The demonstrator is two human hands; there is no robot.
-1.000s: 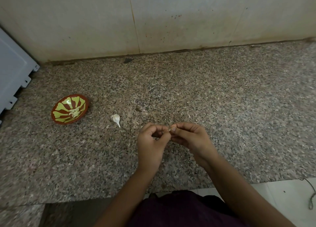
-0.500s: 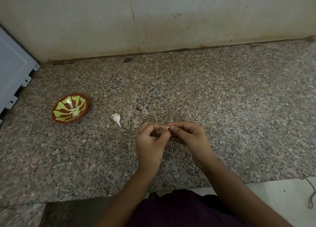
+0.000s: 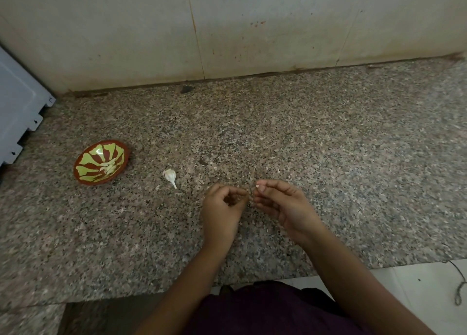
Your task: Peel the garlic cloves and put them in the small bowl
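Note:
My right hand [image 3: 283, 206] pinches a small white garlic piece [image 3: 257, 185] between thumb and forefinger, just above the granite counter [image 3: 328, 158]. My left hand [image 3: 222, 208] is right beside it, a narrow gap apart. Its fingers are curled with the thumb against the forefinger, and whatever it may hold is hidden. The small bowl [image 3: 83, 158], red-brown with a yellow-green pattern, stands on the counter at the left and holds a few peeled cloves [image 3: 109, 168]. A white unpeeled garlic piece with a stalk [image 3: 169, 175] lies between the bowl and my hands.
A tiled wall [image 3: 227, 31] closes the back of the counter. A grey-blue plastic panel [image 3: 17, 112] leans at the far left. The counter's front edge runs just before my body, with white floor [image 3: 417, 296] and a bit of string at the lower right.
My two hands, fingertips together a second ago, have drawn slightly apart. The white garlic piece now shows at my right fingertips. Bowl and loose garlic have not moved.

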